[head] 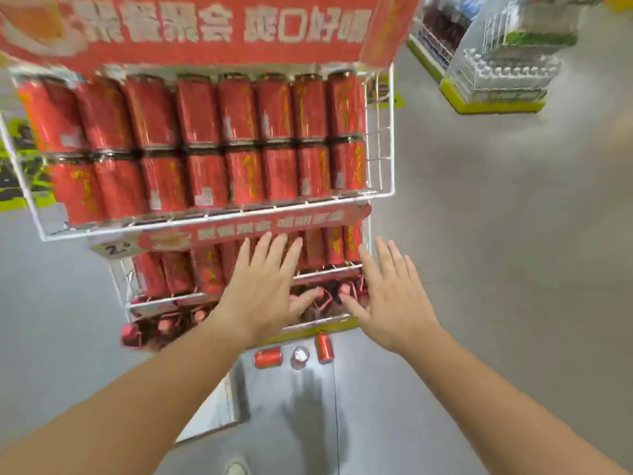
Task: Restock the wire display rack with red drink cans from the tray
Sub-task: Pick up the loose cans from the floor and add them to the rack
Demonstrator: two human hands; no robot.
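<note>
left hand (263, 286) flat, fingers spread, holding nothing, over wire rack (380, 132) lower shelf | right hand (390, 296) same, alongside | red cans (239, 142) on rack upright, axis vertical | loose cans (268, 357) on floor (479, 269): two on side, one on end

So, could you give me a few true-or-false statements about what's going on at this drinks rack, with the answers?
1. The top shelf of the wire rack is packed with red cans. True.
2. The left hand grips a can. False: its fingers are spread and hold nothing.
3. Three loose cans sit on the floor by the rack's foot. True.
4. The right hand rests on the floor. False: it is raised, open, beside the lower shelves.
5. The banner above the rack is blue. False: it is red.
</note>
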